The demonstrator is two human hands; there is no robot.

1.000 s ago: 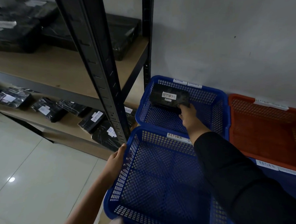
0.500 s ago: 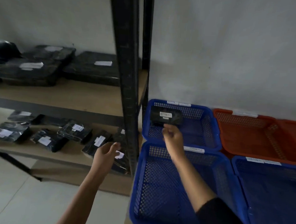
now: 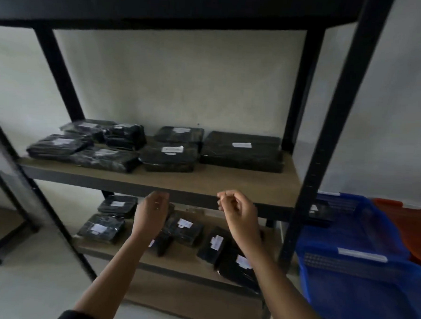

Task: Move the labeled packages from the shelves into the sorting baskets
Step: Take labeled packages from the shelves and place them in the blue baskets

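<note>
Several black wrapped packages with white labels lie on the middle shelf (image 3: pixel 203 183); the largest package (image 3: pixel 241 148) is at its right end. More small labelled packages (image 3: pixel 184 227) lie on the lower shelf (image 3: pixel 117 248). My left hand (image 3: pixel 153 212) hovers in front of the middle shelf's front edge, fingers relaxed, holding nothing. My right hand (image 3: pixel 238 209) hangs beside it with loosely curled fingers, also empty. Blue sorting baskets (image 3: pixel 359 272) stand at the right; one black package (image 3: pixel 321 211) shows inside the far one.
Black steel uprights (image 3: pixel 328 131) frame the shelf unit, one between the shelves and the baskets. An orange basket (image 3: pixel 411 218) sits behind the blue ones. Another black frame (image 3: pixel 3 221) stands at the left on the pale tiled floor.
The view has swung left from the baskets to the shelves. My right hand left the package in the far blue basket and both hands rose in front of the middle shelf.
</note>
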